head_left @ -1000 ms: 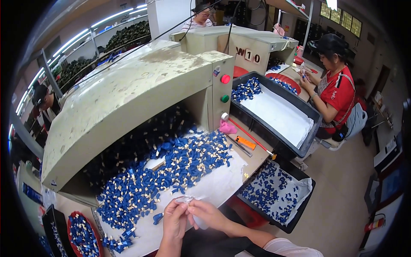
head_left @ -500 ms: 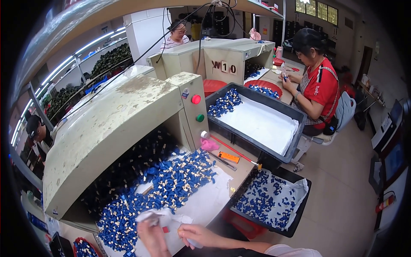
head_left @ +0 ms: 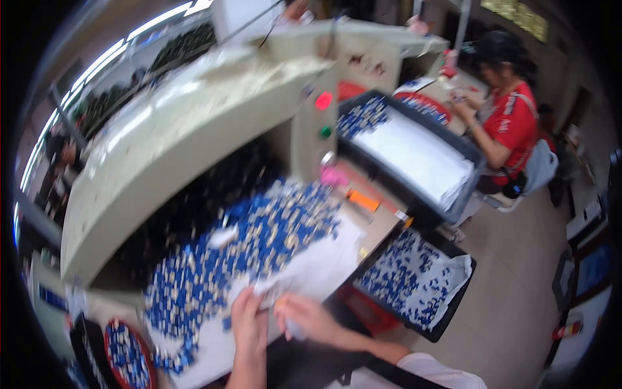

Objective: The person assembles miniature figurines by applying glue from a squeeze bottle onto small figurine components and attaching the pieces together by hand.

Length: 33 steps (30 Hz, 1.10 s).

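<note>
Motion smears this view. My left hand [head_left: 249,319] is over the near edge of a white-covered worktop, fingers bent together around something pale that I cannot make out. Close by on its right, my right hand [head_left: 311,319] is curled around a small pale greyish object [head_left: 295,329], whose kind does not show. The fingertips of both hands nearly meet. Just beyond them spreads a wide heap of small blue-and-cream pieces [head_left: 253,236] on a white sheet [head_left: 317,262], running back under a cream hooded machine [head_left: 194,117].
A black tray [head_left: 421,211] with white paper and blue pieces stands right; a lower black tray [head_left: 470,259] holds more. At lower left is a red basket [head_left: 153,366] of pieces. A pink cloth [head_left: 334,176] and orange item [head_left: 363,200] lie nearby. A co-worker in red [head_left: 512,129] sits at right.
The view has shifted, so the worktop and both hands appear higher in the picture. My hands have come closer together. The red basket at lower left shows more fully.
</note>
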Each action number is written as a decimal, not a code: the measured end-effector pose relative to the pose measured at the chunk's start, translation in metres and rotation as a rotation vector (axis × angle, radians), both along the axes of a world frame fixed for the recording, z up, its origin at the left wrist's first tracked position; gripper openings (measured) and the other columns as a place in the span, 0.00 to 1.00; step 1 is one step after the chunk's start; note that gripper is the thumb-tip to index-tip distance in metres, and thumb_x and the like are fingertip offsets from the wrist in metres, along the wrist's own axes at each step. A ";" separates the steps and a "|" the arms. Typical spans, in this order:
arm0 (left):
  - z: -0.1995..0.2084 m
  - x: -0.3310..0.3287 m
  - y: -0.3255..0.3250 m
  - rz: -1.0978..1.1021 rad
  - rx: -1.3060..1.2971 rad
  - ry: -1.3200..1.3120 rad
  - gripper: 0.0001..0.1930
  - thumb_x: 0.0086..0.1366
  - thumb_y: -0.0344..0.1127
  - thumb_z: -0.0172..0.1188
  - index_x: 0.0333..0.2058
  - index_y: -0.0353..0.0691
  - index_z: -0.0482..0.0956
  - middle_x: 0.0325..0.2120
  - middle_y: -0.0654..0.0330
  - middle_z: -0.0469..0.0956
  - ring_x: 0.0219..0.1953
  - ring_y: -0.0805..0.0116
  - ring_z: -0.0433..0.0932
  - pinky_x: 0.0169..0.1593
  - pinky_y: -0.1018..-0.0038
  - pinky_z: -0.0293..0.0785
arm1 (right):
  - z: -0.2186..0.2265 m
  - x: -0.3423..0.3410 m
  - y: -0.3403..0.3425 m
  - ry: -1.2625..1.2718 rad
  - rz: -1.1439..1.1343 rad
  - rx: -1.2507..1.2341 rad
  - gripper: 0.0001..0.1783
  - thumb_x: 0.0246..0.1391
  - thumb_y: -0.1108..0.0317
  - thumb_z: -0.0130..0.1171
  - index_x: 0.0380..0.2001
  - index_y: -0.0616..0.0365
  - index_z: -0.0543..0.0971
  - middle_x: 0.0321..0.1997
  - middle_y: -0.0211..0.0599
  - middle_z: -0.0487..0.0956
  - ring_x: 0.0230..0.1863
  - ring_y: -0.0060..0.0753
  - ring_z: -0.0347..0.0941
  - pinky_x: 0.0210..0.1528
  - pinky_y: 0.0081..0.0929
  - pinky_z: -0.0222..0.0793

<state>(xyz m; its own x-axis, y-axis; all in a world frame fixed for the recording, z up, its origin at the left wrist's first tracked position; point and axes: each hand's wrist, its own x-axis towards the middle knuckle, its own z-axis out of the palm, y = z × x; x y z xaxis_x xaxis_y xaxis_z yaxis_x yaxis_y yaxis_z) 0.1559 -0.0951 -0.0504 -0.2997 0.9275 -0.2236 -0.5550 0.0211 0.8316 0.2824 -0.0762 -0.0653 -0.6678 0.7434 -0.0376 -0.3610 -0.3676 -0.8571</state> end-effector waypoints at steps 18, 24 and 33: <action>-0.006 0.000 -0.003 -0.275 0.002 -0.257 0.06 0.57 0.32 0.50 0.29 0.35 0.72 0.24 0.61 0.72 0.23 0.75 0.69 0.25 0.81 0.66 | -0.002 -0.003 0.003 -0.042 -0.125 0.032 0.10 0.54 0.66 0.40 0.28 0.63 0.67 0.16 0.37 0.70 0.15 0.22 0.65 0.20 0.16 0.60; -0.010 -0.002 -0.009 -0.177 0.056 -0.085 0.05 0.56 0.30 0.51 0.27 0.35 0.72 0.23 0.61 0.71 0.18 0.75 0.68 0.18 0.82 0.66 | 0.003 -0.009 0.000 -0.045 -0.098 -0.009 0.11 0.54 0.67 0.39 0.33 0.64 0.67 0.19 0.35 0.70 0.17 0.22 0.66 0.21 0.15 0.62; -0.005 -0.006 -0.013 -0.075 0.196 0.437 0.02 0.50 0.22 0.55 0.24 0.33 0.73 0.28 0.61 0.70 0.30 0.75 0.68 0.38 0.79 0.63 | 0.016 -0.003 -0.007 -0.560 -0.307 0.579 0.09 0.52 0.68 0.43 0.34 0.58 0.70 0.17 0.36 0.71 0.18 0.31 0.70 0.19 0.25 0.62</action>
<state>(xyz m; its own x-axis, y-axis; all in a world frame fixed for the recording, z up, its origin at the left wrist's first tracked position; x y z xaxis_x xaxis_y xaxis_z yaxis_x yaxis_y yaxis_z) 0.1499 -0.1079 -0.0550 -0.2572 0.9622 0.0897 -0.1562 -0.1330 0.9787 0.2796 -0.0834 -0.0495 -0.4305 0.8918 0.1391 0.1586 0.2265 -0.9610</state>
